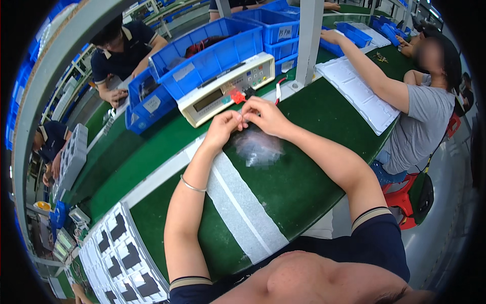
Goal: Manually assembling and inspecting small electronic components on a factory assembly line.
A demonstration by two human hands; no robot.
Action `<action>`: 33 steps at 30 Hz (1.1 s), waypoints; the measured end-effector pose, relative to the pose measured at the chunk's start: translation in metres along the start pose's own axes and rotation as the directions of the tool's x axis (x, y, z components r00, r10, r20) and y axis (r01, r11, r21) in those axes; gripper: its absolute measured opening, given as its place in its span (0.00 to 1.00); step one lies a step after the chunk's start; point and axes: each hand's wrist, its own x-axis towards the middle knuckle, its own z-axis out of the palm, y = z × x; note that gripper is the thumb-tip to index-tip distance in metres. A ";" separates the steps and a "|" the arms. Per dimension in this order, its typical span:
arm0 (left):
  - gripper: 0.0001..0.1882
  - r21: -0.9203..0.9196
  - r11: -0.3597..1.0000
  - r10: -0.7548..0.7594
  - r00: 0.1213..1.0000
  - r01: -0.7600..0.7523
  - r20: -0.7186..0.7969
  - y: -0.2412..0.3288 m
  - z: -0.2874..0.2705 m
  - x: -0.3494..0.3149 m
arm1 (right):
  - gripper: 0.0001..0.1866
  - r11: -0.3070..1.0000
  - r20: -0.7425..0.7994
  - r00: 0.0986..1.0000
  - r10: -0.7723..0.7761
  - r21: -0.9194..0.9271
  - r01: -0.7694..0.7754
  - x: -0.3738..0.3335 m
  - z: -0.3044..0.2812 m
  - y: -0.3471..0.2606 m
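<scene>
My left hand (224, 128) and my right hand (265, 116) meet over the green bench in front of a bench meter. Both are closed in a pinch, thumbs and fingertips nearly touching. Whatever lies between the fingertips is too small to make out. Just below them on the mat is a loose pile of small clear plastic pieces (257, 149). The cream bench meter (234, 90) has a dark display and buttons, and a red clip (237, 97) sits at its front, close beyond my fingers. A pen-like black rod rests on its top.
Blue bins (202, 61) stand behind the meter, next to a metal post (308, 45). A grey-white strip (243, 207) crosses the mat. At the left lies a white tray with black pieces (124, 256); at the right, a white tray (357, 93) beside a seated co-worker (422, 116).
</scene>
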 end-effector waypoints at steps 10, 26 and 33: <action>0.06 0.043 0.999 0.018 0.998 -0.015 -0.064 -0.002 0.003 -0.002 | 0.05 0.995 0.002 0.995 0.102 0.013 -0.102 -0.001 0.003 0.001; 0.08 -0.032 0.999 -0.005 0.999 0.004 -0.034 -0.001 0.000 0.004 | 0.09 0.983 -0.053 0.990 0.132 0.133 -0.124 0.002 0.003 -0.004; 0.10 -0.114 0.993 -0.035 0.998 0.028 -0.061 0.006 0.002 0.000 | 0.06 0.999 -0.038 0.999 0.022 -0.035 -0.024 0.005 0.004 0.000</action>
